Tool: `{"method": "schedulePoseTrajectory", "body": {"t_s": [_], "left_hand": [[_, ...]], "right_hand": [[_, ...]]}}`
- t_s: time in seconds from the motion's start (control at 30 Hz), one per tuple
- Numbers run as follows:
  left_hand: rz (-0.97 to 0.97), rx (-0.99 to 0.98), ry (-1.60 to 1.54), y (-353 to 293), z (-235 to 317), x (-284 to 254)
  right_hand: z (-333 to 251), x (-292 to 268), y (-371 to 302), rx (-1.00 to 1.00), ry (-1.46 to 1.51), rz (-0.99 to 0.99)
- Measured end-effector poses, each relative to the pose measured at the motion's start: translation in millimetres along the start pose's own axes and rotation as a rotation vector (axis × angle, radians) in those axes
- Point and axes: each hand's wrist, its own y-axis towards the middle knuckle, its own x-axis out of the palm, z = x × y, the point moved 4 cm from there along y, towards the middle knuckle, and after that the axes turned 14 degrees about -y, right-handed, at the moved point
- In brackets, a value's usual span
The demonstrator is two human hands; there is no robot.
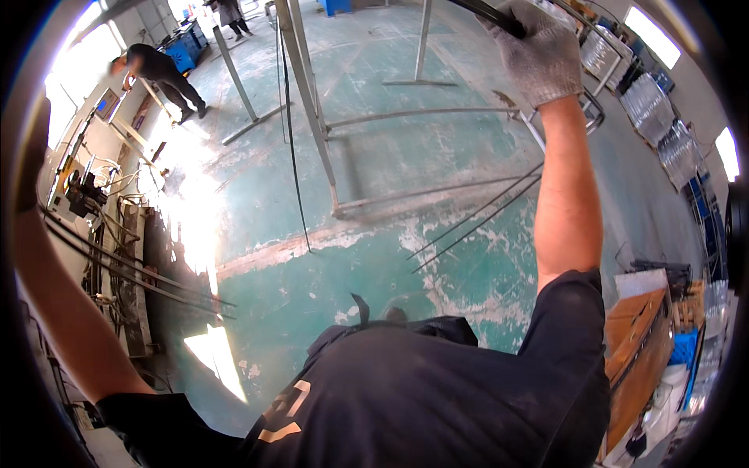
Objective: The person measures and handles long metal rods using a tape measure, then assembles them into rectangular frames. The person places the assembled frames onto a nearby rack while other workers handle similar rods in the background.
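My right hand [538,51], in a grey knit glove, is raised far out in front and shut on a thin dark metal rod [490,15] that runs off the top edge. My bare right forearm reaches up from my dark shirt. My left arm stretches out to the left. My left hand [33,156] is a dark shape at the picture's rim, and its grip is hidden. Long thin dark rods [133,269] run from near that hand, low across the left side.
A grey metal frame [312,117] stands on the worn green floor, with two thin rods [476,226] lying beside it. A machine with cables [82,191] sits at the left. A person [160,74] bends over at the back left. An orange wooden crate [640,343] is at the right.
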Motion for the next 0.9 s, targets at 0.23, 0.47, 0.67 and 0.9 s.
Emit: {"method": "schedulePoseTrajectory", "body": {"t_s": [0.23,0.47,0.67,0.9], "left_hand": [[-0.072,-0.397,-1.162,-16,-83,103],[-0.077,-0.410,-1.331,-12,-114,248],[-0.189,-0.903,-1.939,8,-111,355],[-0.115,-1.236,-1.864,42,-102,457]], "right_hand": [[34,91,49,-0.131,-0.023,0.070],[42,196,70,-0.038,-0.018,-0.143],[50,270,96,-0.019,-0.037,-0.191],[74,364,139,0.017,-0.172,-0.271]]}}
